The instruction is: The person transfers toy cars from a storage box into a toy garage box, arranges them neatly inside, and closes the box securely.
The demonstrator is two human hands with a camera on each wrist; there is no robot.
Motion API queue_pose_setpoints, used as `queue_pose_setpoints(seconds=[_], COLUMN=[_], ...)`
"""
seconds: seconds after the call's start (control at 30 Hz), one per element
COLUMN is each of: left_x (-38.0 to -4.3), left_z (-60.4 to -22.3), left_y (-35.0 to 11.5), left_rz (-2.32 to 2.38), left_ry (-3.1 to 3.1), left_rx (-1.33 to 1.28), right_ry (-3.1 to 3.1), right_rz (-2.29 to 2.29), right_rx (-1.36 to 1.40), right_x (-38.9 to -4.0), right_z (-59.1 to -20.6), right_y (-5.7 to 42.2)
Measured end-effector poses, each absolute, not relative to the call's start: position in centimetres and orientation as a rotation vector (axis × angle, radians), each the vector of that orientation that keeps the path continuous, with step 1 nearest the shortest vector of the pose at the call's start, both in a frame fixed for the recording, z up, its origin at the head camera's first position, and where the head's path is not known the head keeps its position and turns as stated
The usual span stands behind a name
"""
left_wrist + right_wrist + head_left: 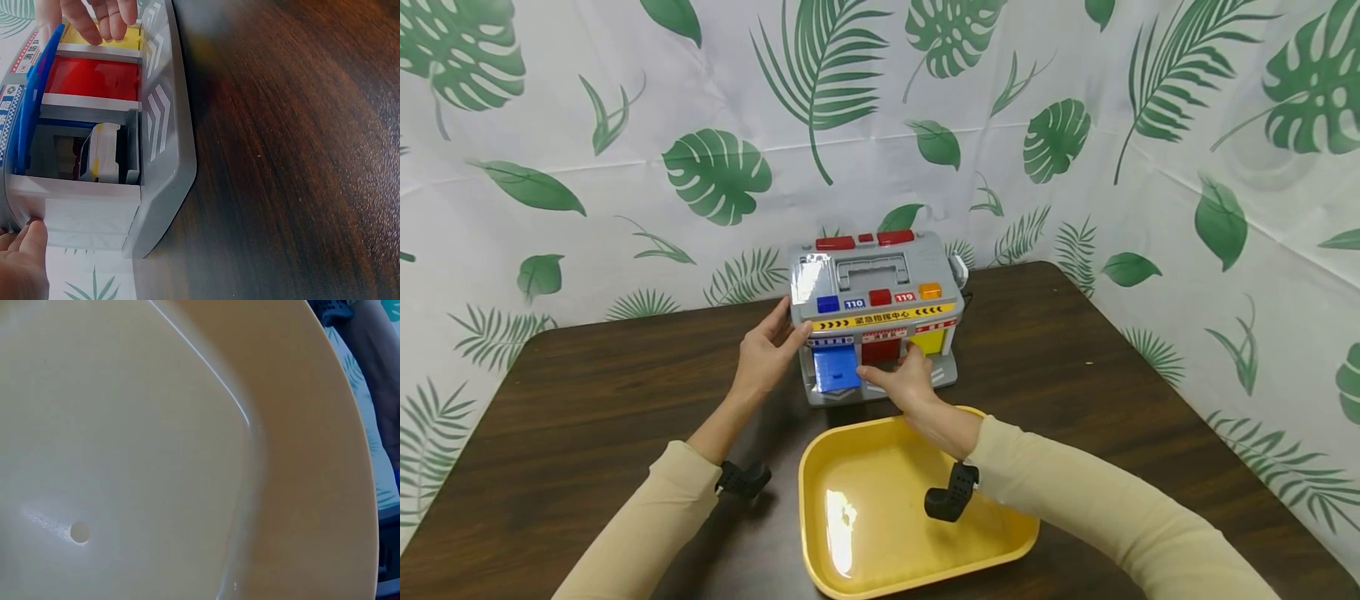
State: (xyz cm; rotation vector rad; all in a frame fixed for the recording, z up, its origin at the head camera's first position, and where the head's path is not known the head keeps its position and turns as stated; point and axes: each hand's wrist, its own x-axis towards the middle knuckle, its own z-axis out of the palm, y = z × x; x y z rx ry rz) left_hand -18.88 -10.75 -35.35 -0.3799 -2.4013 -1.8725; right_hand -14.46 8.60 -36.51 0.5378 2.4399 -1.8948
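Observation:
A grey toy emergency station with blue, red and yellow garage doors stands on the table. My left hand holds its left side, thumb at the front corner and fingers along the side wall. The blue door is swung outward at the left bay. In that bay sits a white toy car. My right hand reaches across the front, its thumb touching the blue door's right edge and its other fingers near the yellow door. The red door is down.
A yellow tray lies in front of the station, under my right forearm. The dark wooden table extends to both sides. Leaf-printed cloth hangs behind and at the right.

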Motion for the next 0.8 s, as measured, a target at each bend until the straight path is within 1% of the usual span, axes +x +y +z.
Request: queue_pose_setpoints(seconds=[0.13,0.23,0.8], left_x=[-19.8,-19.9,-20.2], left_z=[-37.0,-37.4,-36.9], left_y=[-11.1,-11.2,-10.9], left_rz=[-1.865,-1.837,-1.865], left_ry=[-2.39,-2.398,-2.421], left_rx=[-0.381,-0.38,-0.358], right_ry=[2.448,2.448,2.45], right_rz=[-1.898,-1.89,-1.902], right_rx=[0.542,0.568,0.766], right_x=[-14.5,-14.6,-15.7], right_z=[-36.7,-36.8,-36.7], right_y=[8.2,8.0,6.9])
